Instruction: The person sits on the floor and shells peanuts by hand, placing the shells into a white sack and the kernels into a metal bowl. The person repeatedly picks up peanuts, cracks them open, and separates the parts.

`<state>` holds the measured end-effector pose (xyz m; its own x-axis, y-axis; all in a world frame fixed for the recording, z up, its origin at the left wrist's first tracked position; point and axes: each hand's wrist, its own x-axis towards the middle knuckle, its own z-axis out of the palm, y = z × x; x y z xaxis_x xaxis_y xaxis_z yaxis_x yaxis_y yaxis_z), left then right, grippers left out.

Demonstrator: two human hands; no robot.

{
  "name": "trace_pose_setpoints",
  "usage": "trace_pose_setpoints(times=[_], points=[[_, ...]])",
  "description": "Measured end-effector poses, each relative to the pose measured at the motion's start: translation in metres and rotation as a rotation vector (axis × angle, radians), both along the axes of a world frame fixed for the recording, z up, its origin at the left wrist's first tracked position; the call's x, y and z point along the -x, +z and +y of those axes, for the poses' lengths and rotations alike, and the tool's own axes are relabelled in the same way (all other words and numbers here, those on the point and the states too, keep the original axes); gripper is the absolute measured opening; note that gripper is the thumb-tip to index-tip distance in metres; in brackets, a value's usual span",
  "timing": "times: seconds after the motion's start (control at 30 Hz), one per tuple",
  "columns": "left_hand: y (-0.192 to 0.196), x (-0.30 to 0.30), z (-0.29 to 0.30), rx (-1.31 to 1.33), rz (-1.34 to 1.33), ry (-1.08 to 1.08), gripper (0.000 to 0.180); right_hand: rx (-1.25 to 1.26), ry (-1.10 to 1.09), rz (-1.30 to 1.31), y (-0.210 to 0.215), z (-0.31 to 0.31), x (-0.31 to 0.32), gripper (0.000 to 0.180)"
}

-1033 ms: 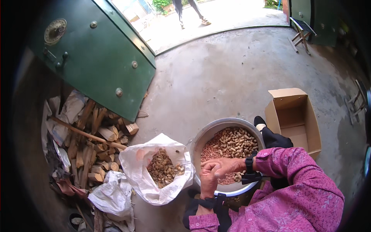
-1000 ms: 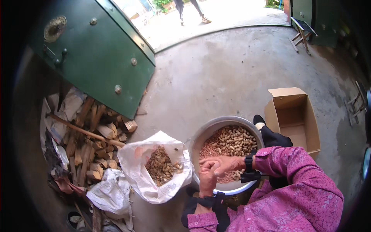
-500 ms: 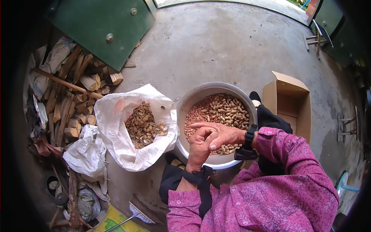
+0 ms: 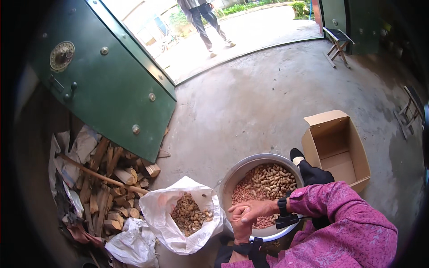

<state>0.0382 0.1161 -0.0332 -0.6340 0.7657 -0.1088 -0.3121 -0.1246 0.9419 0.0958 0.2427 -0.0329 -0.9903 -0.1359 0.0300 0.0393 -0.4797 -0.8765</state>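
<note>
Over the near left part of a wide metal basin, my two hands are pressed together. My left hand is closed, thumb side up. Across its top lies my right hand, its fingers bent around the left one. Whatever sits between the fingers is hidden. Inside the basin, unshelled peanuts are heaped at the far right, and reddish shelled peanuts cover the left and near parts. Left of the basin stands an open white woven sack with broken peanut shells in it.
An open cardboard box stands right of the basin, beside my dark shoe. Split firewood is piled at the left by a green metal door. Folding stools stand at the right. A person is outside the doorway.
The view has tilted up, bringing the doorway and a person outside into sight. Both hands stay together over the basin; the right fingers, stretched out before, now bend around the left hand.
</note>
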Motion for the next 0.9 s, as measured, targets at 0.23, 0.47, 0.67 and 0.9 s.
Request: trace_pose_setpoints(times=[0.23,0.47,0.67,0.9], points=[[0.002,-0.006,0.014,-0.064,-0.02,0.073,0.016,-0.02,-0.04,-0.082,0.011,0.002,-0.006,0.042],[0.005,-0.01,0.023,-0.076,0.102,0.141,0.014,-0.064,-0.164,-0.018,0.007,0.003,-0.005,0.034],[0.0,-0.007,0.024,0.004,0.566,0.161,0.011,-0.017,-0.207,-0.054,0.01,0.001,-0.008,0.034],[-0.007,-0.005,0.026,-0.139,0.016,0.148,0.008,-0.144,-0.2,-0.007,0.014,0.004,-0.005,0.031]])
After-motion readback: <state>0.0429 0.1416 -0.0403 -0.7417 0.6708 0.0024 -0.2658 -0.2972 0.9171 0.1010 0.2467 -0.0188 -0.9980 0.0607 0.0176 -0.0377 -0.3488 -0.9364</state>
